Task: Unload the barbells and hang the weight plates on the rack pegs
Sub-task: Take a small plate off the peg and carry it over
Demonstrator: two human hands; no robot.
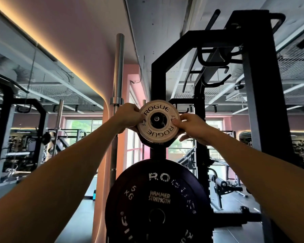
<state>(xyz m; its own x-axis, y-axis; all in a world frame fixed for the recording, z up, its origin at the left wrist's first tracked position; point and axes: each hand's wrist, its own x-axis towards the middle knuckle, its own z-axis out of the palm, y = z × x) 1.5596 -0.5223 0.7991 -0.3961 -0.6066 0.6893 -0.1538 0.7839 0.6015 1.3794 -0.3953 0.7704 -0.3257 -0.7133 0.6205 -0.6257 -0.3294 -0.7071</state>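
round black rubber plate (158,204) below hand-held smooth white disc (158,122)

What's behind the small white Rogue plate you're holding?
A dark plate's lower edge shows behind the small white Rogue plate; the rest is covered. Peg end visible through the hole.
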